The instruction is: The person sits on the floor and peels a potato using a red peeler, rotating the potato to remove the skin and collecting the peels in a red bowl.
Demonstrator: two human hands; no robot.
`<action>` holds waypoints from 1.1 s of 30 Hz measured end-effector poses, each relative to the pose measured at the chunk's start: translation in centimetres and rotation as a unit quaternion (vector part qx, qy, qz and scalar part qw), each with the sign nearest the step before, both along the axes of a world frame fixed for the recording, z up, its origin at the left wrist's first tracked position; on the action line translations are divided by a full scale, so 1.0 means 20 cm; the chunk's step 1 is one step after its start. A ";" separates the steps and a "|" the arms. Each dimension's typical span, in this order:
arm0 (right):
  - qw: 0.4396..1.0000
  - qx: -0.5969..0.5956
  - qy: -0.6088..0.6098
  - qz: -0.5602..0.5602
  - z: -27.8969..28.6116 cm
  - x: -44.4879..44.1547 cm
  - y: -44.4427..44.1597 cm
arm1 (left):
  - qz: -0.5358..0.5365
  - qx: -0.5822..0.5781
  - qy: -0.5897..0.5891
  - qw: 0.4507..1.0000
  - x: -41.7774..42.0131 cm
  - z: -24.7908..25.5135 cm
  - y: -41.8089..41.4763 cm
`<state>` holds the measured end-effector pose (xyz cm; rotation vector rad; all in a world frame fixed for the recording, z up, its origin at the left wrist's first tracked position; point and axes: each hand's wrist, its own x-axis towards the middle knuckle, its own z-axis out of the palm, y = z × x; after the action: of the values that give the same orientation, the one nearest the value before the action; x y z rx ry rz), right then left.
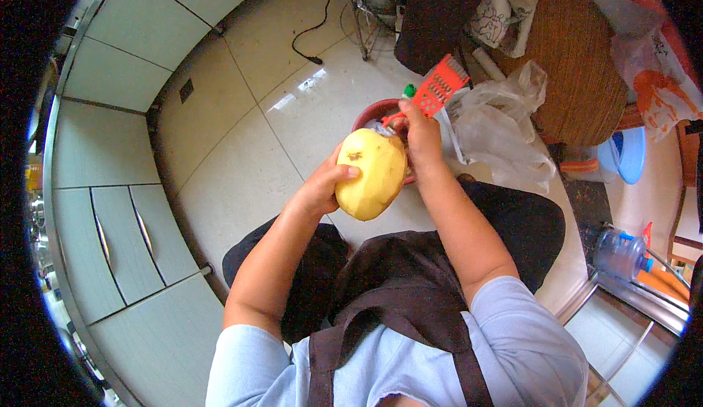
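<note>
My left hand (pixel 319 186) grips a large, pale yellow peeled potato (pixel 373 179) from its left side, with the thumb on top. A small brown blemish marks its upper part, and some darker patches show along the right edge. In my right hand (pixel 424 139) is a red plastic grater-peeler (pixel 439 87), its slotted, toothed end pointing up and away from me. The part of the tool nearest the potato is partly hidden by my fingers. Beneath both hands a red basin (pixel 367 113) stands on the floor, mostly covered from view; something clear and plastic shows inside it.
A crumpled clear plastic bag (pixel 497 118) lies right of the basin, near a round brown woven stool top (pixel 571 61). Pale cabinets (pixel 104 143) line the left. A black cable (pixel 301 50) trails over the floor tiles. A water jug (pixel 620 253) lies at right.
</note>
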<state>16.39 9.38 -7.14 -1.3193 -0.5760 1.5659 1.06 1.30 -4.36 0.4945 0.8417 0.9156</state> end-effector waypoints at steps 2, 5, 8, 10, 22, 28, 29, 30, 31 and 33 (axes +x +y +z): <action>0.999 -0.001 -0.022 -0.041 -0.03 0.03 0.03 | 0.012 0.003 -0.005 1.000 0.00 0.00 0.00; 0.997 0.035 -0.038 -0.056 -0.06 0.07 0.07 | 0.061 -0.051 0.001 0.997 -0.01 -0.02 0.00; 0.993 0.062 -0.097 -0.039 -0.06 0.08 0.07 | 0.084 -0.054 -0.022 0.995 -0.02 -0.06 0.02; 0.979 0.091 -0.181 -0.026 -0.04 0.07 0.05 | 0.098 -0.066 -0.016 0.993 -0.02 -0.07 0.02; 0.985 0.127 0.027 0.116 0.11 -0.07 -0.10 | 0.096 -0.077 -0.035 0.992 -0.02 -0.10 0.02; 0.985 0.133 0.005 0.108 0.07 -0.07 -0.09 | 0.094 -0.073 -0.021 0.993 -0.01 -0.09 0.02; 0.986 0.130 -0.010 0.102 0.06 -0.08 -0.09 | 0.091 -0.069 -0.021 0.993 -0.01 -0.09 0.02; 0.987 0.133 -0.006 0.092 0.06 -0.08 -0.10 | 0.087 -0.071 -0.020 0.993 -0.01 -0.09 0.02; 0.989 0.124 -0.013 0.079 0.06 -0.08 -0.10 | 0.082 -0.068 -0.021 0.994 -0.01 -0.09 0.02; 0.990 0.127 -0.026 0.055 0.06 -0.08 -0.10 | 0.078 -0.073 -0.018 0.994 -0.02 -0.08 0.02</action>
<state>14.71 7.47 -5.95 -1.1533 -0.8629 1.4932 0.74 1.63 -5.95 0.2868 0.9166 0.9939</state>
